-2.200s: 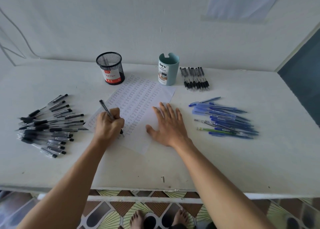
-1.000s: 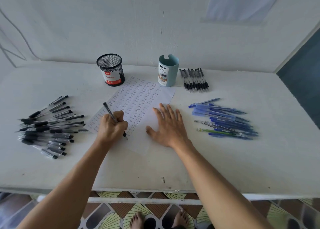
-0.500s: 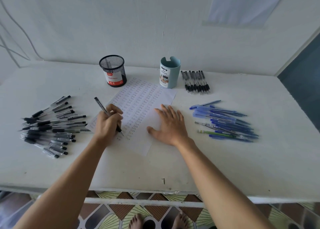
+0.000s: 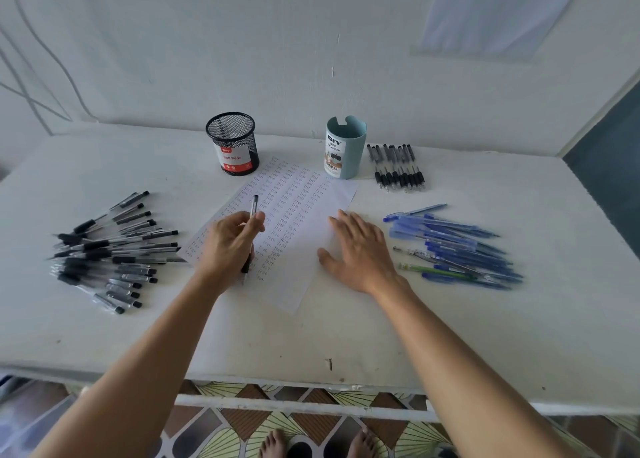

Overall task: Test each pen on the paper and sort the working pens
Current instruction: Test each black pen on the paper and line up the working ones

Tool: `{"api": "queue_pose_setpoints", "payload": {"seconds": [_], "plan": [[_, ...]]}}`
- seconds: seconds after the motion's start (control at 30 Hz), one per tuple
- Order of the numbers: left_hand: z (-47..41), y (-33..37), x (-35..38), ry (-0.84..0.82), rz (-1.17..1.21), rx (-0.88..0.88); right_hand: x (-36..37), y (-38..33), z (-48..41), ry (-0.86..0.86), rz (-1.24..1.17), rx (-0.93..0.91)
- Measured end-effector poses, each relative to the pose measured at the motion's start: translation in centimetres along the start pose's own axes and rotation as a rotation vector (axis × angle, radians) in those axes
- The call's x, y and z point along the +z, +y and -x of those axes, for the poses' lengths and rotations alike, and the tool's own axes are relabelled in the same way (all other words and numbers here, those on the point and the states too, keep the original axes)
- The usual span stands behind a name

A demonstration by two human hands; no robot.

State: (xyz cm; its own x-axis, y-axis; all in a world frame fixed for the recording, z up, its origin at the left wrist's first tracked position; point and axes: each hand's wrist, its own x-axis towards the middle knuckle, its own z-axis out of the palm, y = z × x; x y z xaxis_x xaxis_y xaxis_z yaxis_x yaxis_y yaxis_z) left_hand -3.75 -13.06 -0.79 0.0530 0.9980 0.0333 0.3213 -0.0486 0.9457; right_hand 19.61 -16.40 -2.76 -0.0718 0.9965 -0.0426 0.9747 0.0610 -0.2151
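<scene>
Both forearms extended across near edge of tabletop (image 4: 485, 336). Left hand (image 4: 228, 246) curled round black pen (image 4: 254, 208), pen held steeply, tip lowered to paper (image 4: 298, 194). Right hand (image 4: 360, 249) spread flat, pressed on paper's right edge. Paper laid mid-tabletop, running toward far edge

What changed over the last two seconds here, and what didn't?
The left hand still grips the black pen, but the pen's back end has swung rightward, from leaning left to pointing almost straight away. Nothing picked up or released. The right hand stays flat on the paper; the black pile, blue pile, mesh cup and teal cup are unmoved.
</scene>
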Motion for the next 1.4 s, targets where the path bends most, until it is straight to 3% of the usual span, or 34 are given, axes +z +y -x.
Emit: {"api": "queue_pose_setpoints", "payload": {"seconds": [0.1,0.23,0.33,0.5,0.67,0.83,0.93,1.07,1.23,1.4], "plan": [[-0.1,0.1,0.1,0.023,-0.088,-0.012,0.2,0.1,0.1,-0.018,0.015,0.002],[-1.1,1.2,0.9,-0.093,-0.258,-0.101,0.3,-0.1,0.1,0.004,-0.017,0.013],[-2.2,1.9,2.6,-0.131,-0.499,-0.034,0.2,-0.1,0.0,0.013,-0.065,0.021],[-3.5,2.8,6.5,-0.174,-0.701,-0.032,-0.5,0.2,-0.3,0.006,-0.254,0.049],[-4.9,3.1,7.5,-0.170,-0.651,-0.058,-1.7,0.3,-0.9,0.082,-0.441,0.146],[-6.9,1.7,7.0,0.039,-0.708,0.101,-1.6,-0.6,-2.1,0.167,-0.316,0.186],[-7.5,0.1,7.0,-0.017,-0.871,0.149,-1.6,-1.5,-2.5,0.167,-0.205,0.243],[-7.6,-0.8,6.9,-0.084,-0.908,0.170,-1.4,-2.4,-3.0,0.165,-0.090,0.276],[-7.7,-0.9,6.9,-0.070,-0.917,0.169,-2.6,-2.0,-3.1,0.089,-0.235,0.336],[-7.8,-1.0,7.2,-0.063,-0.954,0.170,-4.8,1.8,-3.0,0.313,-0.496,0.455]]}}
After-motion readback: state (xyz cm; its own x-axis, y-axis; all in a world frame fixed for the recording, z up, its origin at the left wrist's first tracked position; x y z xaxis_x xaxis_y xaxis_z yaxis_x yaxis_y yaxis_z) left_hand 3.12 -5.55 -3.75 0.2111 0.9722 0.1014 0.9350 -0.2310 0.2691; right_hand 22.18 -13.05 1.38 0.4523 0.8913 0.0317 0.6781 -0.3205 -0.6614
